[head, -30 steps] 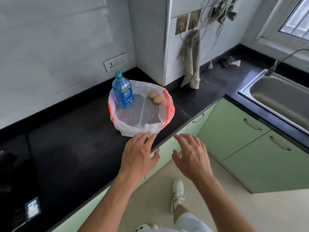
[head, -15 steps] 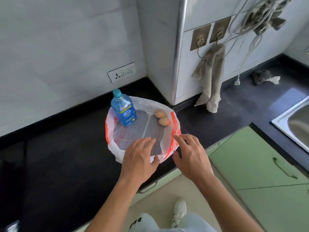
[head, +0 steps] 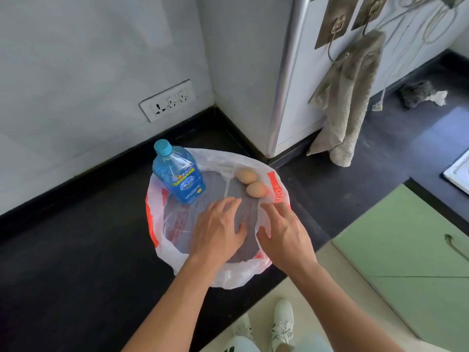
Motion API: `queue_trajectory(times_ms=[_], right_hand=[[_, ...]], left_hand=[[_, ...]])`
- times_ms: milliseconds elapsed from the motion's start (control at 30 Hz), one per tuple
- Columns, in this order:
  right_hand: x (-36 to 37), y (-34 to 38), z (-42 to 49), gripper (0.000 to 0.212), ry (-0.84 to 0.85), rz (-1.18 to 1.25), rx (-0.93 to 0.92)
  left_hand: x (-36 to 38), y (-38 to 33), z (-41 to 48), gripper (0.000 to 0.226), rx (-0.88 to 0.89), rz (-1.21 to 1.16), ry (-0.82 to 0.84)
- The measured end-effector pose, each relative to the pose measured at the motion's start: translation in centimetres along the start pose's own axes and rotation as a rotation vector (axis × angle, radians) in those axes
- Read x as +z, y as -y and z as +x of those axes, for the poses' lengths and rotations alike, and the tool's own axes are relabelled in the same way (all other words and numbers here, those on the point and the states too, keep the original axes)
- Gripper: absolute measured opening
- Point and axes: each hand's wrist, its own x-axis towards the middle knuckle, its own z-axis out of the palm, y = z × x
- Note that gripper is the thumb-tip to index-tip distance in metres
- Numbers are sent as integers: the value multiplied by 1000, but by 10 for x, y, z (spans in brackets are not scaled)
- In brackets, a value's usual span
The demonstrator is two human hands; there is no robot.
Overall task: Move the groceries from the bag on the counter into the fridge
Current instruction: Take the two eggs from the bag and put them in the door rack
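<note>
**Both grips spread over the open bag, nothing held**

Your left grip [head: 218, 232] hangs over the mouth of the white plastic bag [head: 156, 224], palm down. Its fingers are straight and slightly fanned, and they hold nothing. The fingertips point toward the far side of the bag, into the space between the bottle and the eggs. Your right grip [head: 284, 235] sits just beside it, over the bag's right rim near the red print. It is also spread and relaxed, with nothing pinched. Its fingertips are near the closer egg but apart from it. You cannot tell from this view whether either palm touches the plastic.

The groceries are all in the bag, which lies opened wide on the black bench [head: 76, 262], close to the front edge. A blue bottle [head: 181, 179] with a light blue cap stands at the bag's far left, leaning slightly toward the wall. Two brown eggs lie touching each other at the far right. One egg [head: 246, 176] lies farther back and the other egg [head: 256, 189] is nearer your right fingertips.

Behind the bag, a wall socket [head: 168, 101] is set in the grey wall. To the right, a towel [head: 347, 97] hangs from a hook [head: 335, 24] on a white panel with a metal edge. A crumpled rag [head: 418, 94] lies farther along the bench. A corner of the sink [head: 459, 171] shows at the right edge of the view. Green cabinet doors [head: 406, 250] sit below the bench, and your white shoes [head: 283, 323] stand on the floor.
</note>
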Motion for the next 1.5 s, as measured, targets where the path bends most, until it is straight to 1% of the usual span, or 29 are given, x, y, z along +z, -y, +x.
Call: queue_trajectory(times_ms=[67, 133, 233, 333, 533, 633, 767, 933, 1033, 1100, 1233, 1333, 1500], right_hand=[[4, -1, 19, 49, -4, 5, 39], [9, -2, 37, 44, -9, -19, 87], [20, -1, 58, 39, -8, -31, 138], [30, -1, 73, 42, -13, -50, 108], [31, -4, 91, 38, -8, -94, 107], [34, -7, 96, 32, 1, -102, 113], [42, -8, 100, 26, 20, -150, 92], [38, -6, 102, 25, 68, 20, 199], [29, -7, 94, 25, 60, 165, 269], [19, -7, 87, 23, 55, 311, 301], [-6, -4, 70, 14, 4, 466, 280], [-28, -1, 56, 16, -45, 496, 242], [-66, 7, 33, 17, -107, 518, 187]], left_hand=[[5, 8, 22, 59, 47, 21, -5], [9, 15, 44, 59, 108, 38, -8], [14, 21, 76, 59, 202, 12, 28], [20, 27, 101, 56, 286, 5, 56], [32, 34, 126, 51, 316, 0, 52], [37, 33, 133, 53, 267, -15, 81], [45, 32, 133, 50, 232, -54, 100], [47, 33, 129, 53, 136, -110, 83], [42, 33, 122, 38, 37, -194, 86], [36, 32, 115, 32, -24, -273, 92], [15, 24, 95, 29, -31, -416, 142], [1, 15, 75, 34, -7, -493, 112], [-18, -2, 38, 38, -73, -648, 77]])
